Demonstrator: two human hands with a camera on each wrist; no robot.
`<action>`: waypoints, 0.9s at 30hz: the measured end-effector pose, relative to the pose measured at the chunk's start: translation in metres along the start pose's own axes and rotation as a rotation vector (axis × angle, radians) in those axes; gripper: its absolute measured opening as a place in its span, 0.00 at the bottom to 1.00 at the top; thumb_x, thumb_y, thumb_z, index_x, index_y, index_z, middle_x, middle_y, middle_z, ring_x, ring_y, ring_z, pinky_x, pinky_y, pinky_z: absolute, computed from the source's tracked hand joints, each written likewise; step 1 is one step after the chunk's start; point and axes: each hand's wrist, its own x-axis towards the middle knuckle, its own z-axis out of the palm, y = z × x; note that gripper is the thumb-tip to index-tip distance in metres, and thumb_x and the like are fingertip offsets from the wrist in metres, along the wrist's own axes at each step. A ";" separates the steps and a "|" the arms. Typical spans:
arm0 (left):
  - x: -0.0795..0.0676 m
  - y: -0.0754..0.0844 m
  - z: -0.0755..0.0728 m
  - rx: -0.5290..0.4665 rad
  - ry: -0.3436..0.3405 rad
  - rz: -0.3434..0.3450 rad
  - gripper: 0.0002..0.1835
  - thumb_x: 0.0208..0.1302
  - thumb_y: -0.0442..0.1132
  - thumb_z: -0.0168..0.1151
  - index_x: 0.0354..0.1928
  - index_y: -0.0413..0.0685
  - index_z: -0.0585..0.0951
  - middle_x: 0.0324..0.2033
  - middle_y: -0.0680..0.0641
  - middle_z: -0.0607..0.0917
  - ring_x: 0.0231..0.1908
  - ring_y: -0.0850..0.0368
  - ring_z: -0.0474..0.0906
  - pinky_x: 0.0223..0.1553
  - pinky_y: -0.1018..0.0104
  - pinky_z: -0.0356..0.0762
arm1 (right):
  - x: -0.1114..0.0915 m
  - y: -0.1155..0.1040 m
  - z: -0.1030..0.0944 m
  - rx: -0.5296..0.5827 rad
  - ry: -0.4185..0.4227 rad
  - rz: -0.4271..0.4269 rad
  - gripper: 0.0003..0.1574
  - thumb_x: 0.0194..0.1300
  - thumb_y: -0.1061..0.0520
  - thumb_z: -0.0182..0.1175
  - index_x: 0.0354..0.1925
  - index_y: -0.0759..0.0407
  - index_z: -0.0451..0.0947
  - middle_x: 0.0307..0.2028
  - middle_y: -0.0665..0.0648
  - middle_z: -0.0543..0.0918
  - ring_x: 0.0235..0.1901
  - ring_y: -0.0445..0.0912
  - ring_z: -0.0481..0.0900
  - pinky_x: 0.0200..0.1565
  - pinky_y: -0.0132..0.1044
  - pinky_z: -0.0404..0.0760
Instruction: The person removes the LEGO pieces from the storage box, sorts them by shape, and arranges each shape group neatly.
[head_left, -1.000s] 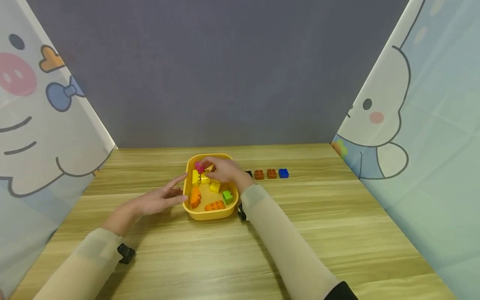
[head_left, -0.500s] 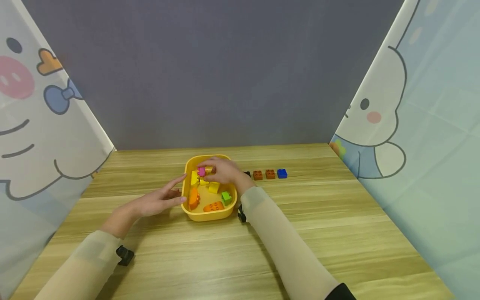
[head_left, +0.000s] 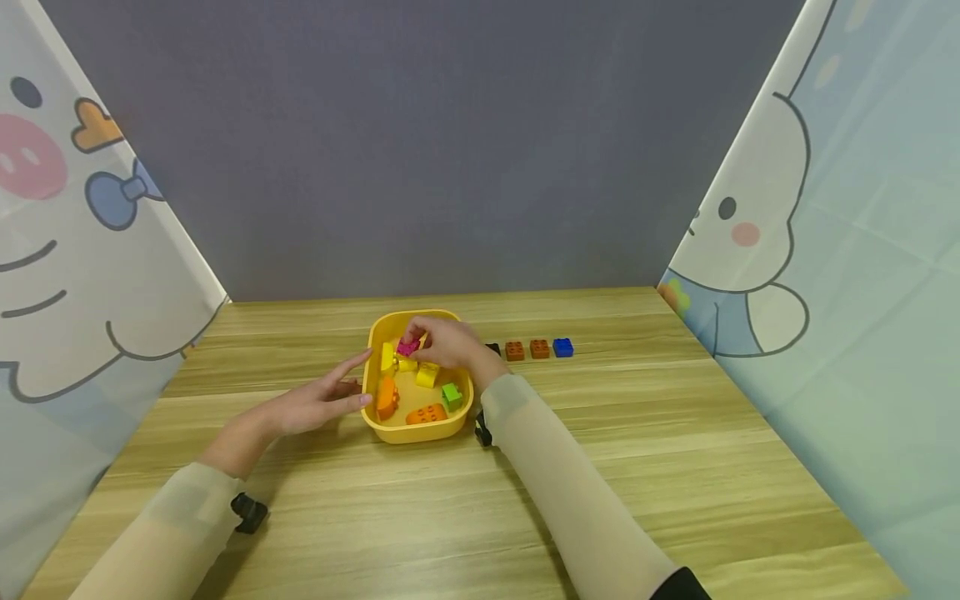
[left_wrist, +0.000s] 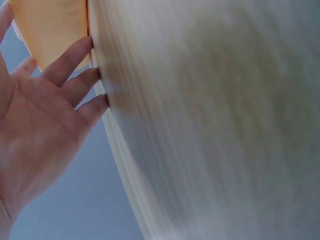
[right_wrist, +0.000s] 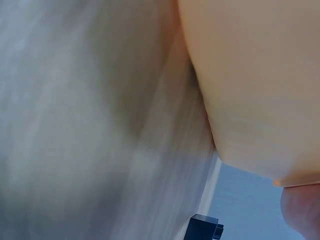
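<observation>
A yellow plastic box point(head_left: 420, 434) with rounded corners stands on the table and holds several toy building bricks. Over its far part, my right hand point(head_left: 446, 342) reaches in, thumb and fingertips pinching a pink building brick point(head_left: 407, 347). My left hand point(head_left: 318, 400) is at the box's left side with fingers spread, thumb and index finger by the rim. In the left wrist view, the left hand's point(left_wrist: 45, 115) lower fingertips rest on the table. The box wall point(right_wrist: 255, 85) fills much of the right wrist view, with only a little of the right hand point(right_wrist: 302, 210) visible.
Inside the box lie yellow bricks point(head_left: 427, 375), orange bricks point(head_left: 426, 414) and a green brick point(head_left: 452, 396). Right of it, a row holds a partly hidden black brick point(head_left: 492, 348), two brown bricks point(head_left: 514, 351) and a blue brick point(head_left: 563, 347). A grey panel point(head_left: 442, 150) rises behind the table.
The pink brick has turned and shifted slightly right and nearer at my right fingertips. My left hand keeps its place by the box. The head view has shifted slightly.
</observation>
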 end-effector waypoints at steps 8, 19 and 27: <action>0.000 -0.001 0.000 0.002 0.000 0.003 0.48 0.85 0.60 0.56 0.91 0.65 0.39 0.80 0.21 0.63 0.80 0.21 0.62 0.75 0.23 0.65 | 0.001 0.002 0.000 -0.041 -0.035 -0.030 0.30 0.79 0.48 0.68 0.73 0.29 0.76 0.59 0.43 0.87 0.49 0.39 0.85 0.59 0.45 0.82; -0.002 0.001 0.000 0.008 0.003 0.000 0.48 0.85 0.61 0.55 0.91 0.64 0.39 0.80 0.21 0.64 0.80 0.21 0.63 0.76 0.23 0.65 | 0.001 -0.001 0.000 0.063 -0.025 0.019 0.19 0.78 0.47 0.70 0.63 0.36 0.80 0.56 0.45 0.87 0.54 0.41 0.86 0.65 0.46 0.83; -0.001 -0.001 0.001 0.012 0.003 0.007 0.48 0.85 0.61 0.55 0.91 0.64 0.39 0.79 0.22 0.66 0.79 0.22 0.65 0.76 0.23 0.65 | -0.001 0.002 0.002 0.142 0.001 0.013 0.18 0.77 0.51 0.71 0.60 0.38 0.80 0.58 0.45 0.86 0.54 0.41 0.86 0.62 0.41 0.86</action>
